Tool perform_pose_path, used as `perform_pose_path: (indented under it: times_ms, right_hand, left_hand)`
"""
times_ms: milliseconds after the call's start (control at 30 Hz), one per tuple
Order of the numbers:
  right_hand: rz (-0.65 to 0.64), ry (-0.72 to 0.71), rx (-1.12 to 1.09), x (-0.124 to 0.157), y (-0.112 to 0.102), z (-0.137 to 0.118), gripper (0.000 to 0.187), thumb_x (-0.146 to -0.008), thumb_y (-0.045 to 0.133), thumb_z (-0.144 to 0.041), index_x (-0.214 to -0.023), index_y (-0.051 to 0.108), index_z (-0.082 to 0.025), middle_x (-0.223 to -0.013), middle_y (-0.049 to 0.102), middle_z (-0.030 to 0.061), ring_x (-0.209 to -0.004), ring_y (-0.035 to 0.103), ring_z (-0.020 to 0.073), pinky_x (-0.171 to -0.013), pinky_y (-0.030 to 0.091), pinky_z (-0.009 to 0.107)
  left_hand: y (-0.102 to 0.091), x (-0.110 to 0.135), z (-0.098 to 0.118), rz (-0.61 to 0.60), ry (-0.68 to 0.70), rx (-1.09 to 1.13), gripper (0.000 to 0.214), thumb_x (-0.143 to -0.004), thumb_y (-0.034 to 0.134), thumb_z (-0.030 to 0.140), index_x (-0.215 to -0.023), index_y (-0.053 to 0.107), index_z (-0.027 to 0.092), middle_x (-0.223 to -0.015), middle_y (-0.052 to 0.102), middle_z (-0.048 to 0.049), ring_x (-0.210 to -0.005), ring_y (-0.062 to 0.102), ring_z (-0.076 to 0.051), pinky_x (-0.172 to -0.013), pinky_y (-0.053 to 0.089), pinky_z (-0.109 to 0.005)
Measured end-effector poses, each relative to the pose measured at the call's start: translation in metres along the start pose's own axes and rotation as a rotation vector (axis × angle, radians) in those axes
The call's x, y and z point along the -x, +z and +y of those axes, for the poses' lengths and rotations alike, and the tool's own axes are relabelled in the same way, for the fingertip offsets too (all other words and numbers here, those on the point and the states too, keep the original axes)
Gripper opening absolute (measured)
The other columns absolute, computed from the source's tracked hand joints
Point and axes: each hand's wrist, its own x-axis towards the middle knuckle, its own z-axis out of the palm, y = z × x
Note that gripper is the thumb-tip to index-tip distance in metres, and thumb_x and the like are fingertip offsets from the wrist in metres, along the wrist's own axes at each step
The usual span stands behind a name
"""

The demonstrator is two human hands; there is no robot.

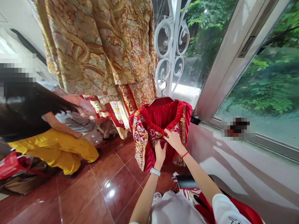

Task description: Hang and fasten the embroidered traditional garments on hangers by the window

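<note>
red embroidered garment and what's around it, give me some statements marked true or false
1. The red embroidered garment hangs on a hanger. True.
2. Only one of the wearer's hands touches it. False: both the left hand and the right hand are on its front.
3. A red cord bracelet circles the right wrist. True.
4. The left wrist is bare. False: a pale wristband is around it.
5. The floor is carpeted. False: it has reddish-brown tiles.
</note>
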Motion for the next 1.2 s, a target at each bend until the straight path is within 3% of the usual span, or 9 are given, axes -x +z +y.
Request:
perform_pose_path:
  times_ms: [133, 233, 333, 433, 600, 767, 933, 1067, 1200]
  right_hand:
    - [0.011, -0.103, -0.171, 0.015, 0.001, -0.007, 0.011, -0.092, 0.052, -0.019, -0.094, 0.063, -0.022, -0.092, 0.068, 0.0068, -0.084, 0.062, 0.0205, -0.073, 0.042, 0.030]
    - [0.062, -0.070, -0.263, 0.024, 0.004, -0.009, 0.019, -0.092, 0.050, -0.017, -0.105, 0.063, -0.023, -0.100, 0.069, 0.0063, -0.088, 0.063, 0.0208, -0.078, 0.046, 0.032]
    - [0.143, -0.013, -0.297, 0.028, 0.009, -0.007, 0.034, -0.087, 0.053, -0.016, -0.120, 0.059, -0.024, -0.115, 0.066, 0.0078, -0.103, 0.062, 0.0237, -0.088, 0.049, 0.037]
    - [0.192, 0.017, -0.328, 0.031, 0.014, -0.007, 0.031, -0.086, 0.056, -0.019, -0.116, 0.061, -0.023, -0.116, 0.063, 0.0094, -0.109, 0.060, 0.0260, -0.092, 0.049, 0.041]
    - [0.262, 0.087, -0.475, 0.040, 0.021, -0.016, 0.025, -0.086, 0.054, -0.023, -0.110, 0.062, -0.021, -0.110, 0.066, 0.0104, -0.097, 0.063, 0.0252, -0.092, 0.049, 0.043]
    - [0.327, 0.223, -0.935, 0.051, 0.028, -0.034, 0.026, -0.081, 0.058, -0.030, -0.106, 0.056, -0.022, -0.092, 0.067, 0.0050, -0.080, 0.066, 0.0202, -0.078, 0.053, 0.036]
    - [0.175, 0.295, -1.326, 0.058, 0.031, -0.031, 0.045, -0.067, 0.075, -0.044, -0.096, 0.049, -0.023, -0.063, 0.058, -0.0060, -0.058, 0.059, 0.0152, -0.060, 0.050, 0.028]
    - [-0.066, 0.317, -1.317, 0.058, 0.032, -0.022, 0.047, -0.068, 0.070, -0.060, -0.088, 0.059, -0.018, -0.066, 0.060, -0.0008, -0.055, 0.055, 0.0133, -0.052, 0.047, 0.027]
    - [-0.097, 0.247, -1.268, 0.054, 0.034, -0.025, 0.044, -0.076, 0.063, -0.060, -0.085, 0.064, -0.017, -0.070, 0.060, 0.0010, -0.058, 0.052, 0.0123, -0.053, 0.045, 0.026]
  left_hand:
    - [0.000, 0.004, 0.004, 0.005, -0.030, 0.242, 0.034, -0.090, 0.056, 0.032, -0.120, 0.051, 0.016, -0.117, 0.064, -0.0155, -0.108, 0.064, -0.024, -0.096, 0.050, -0.041]
    - [-0.004, 0.009, 0.010, -0.026, -0.036, 0.356, 0.032, -0.093, 0.050, 0.036, -0.118, 0.053, 0.017, -0.116, 0.065, -0.0142, -0.107, 0.065, -0.023, -0.096, 0.050, -0.039]
    - [-0.012, 0.017, 0.014, -0.029, -0.074, 0.353, 0.027, -0.096, 0.045, 0.037, -0.113, 0.055, 0.018, -0.115, 0.066, -0.0121, -0.110, 0.063, -0.022, -0.100, 0.048, -0.039]
    - [-0.016, 0.026, 0.015, -0.018, -0.125, 0.323, 0.028, -0.097, 0.041, 0.035, -0.117, 0.051, 0.019, -0.118, 0.065, -0.0126, -0.114, 0.062, -0.022, -0.102, 0.046, -0.039]
    - [-0.017, 0.033, 0.014, -0.006, -0.156, 0.264, 0.032, -0.098, 0.036, 0.032, -0.122, 0.049, 0.016, -0.128, 0.061, -0.0179, -0.123, 0.058, -0.024, -0.107, 0.043, -0.040]
    - [-0.027, 0.041, 0.017, -0.036, -0.106, 0.207, 0.042, -0.094, 0.046, 0.033, -0.132, 0.043, 0.015, -0.131, 0.059, -0.0186, -0.124, 0.058, -0.027, -0.105, 0.045, -0.044]
    - [-0.041, 0.053, 0.016, 0.034, -0.009, 0.125, 0.045, -0.092, 0.042, 0.018, -0.137, 0.042, 0.016, -0.141, 0.051, -0.0175, -0.132, 0.050, -0.024, -0.109, 0.042, -0.041]
    - [-0.049, 0.061, 0.018, 0.068, 0.027, 0.116, 0.026, -0.092, 0.037, 0.013, -0.107, 0.058, 0.019, -0.124, 0.059, -0.0132, -0.121, 0.056, -0.022, -0.106, 0.044, -0.042]
    - [-0.049, 0.059, 0.023, 0.077, -0.050, 0.164, 0.026, -0.095, 0.035, 0.016, -0.108, 0.057, 0.019, -0.115, 0.060, -0.0116, -0.111, 0.060, -0.020, -0.101, 0.048, -0.040]
